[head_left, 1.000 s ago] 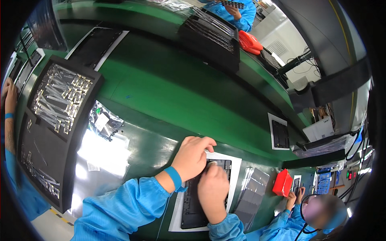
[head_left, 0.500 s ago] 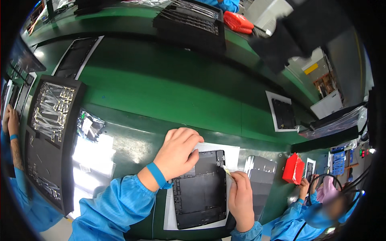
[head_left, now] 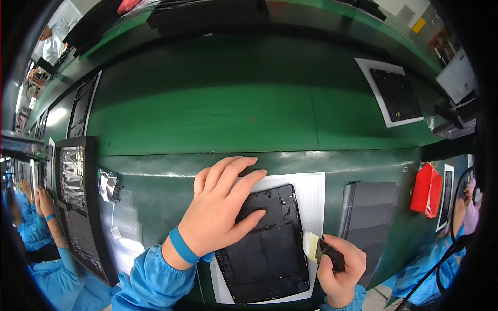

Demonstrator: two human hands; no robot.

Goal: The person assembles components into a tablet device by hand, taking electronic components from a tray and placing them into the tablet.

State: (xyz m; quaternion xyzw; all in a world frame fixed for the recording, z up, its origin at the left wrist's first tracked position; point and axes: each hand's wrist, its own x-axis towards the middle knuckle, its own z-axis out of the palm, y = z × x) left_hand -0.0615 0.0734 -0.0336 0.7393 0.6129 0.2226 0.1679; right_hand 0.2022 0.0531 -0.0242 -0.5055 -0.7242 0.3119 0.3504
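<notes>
A black tablet-like housing [head_left: 267, 249] with small fittings along its rim lies on a white sheet [head_left: 311, 189] in front of me. My left hand [head_left: 220, 205] reaches over the housing's upper left corner, its fingers stretched and apart, with thumb over the dark surface and nothing held. Between thumb and fingers of my right hand [head_left: 342, 267] is a small flat piece [head_left: 312, 246], pale yellow and white at one end and dark at the other. It is just off the housing's right edge; whether it touches cannot be made out.
Left stands a black tray [head_left: 72, 181] of small metallic parts, beside clear plastic bags [head_left: 122, 223]. Grey sheets [head_left: 371, 217] lie to the right, then a red box [head_left: 426, 190]. Another housing [head_left: 395, 93] rests on white sheet at the far right. Co-workers sit on both sides.
My right hand has moved down and right from the housing's upper right edge, and the piece it grips shows more of its face. My left fingers have spread. The whole view has shifted.
</notes>
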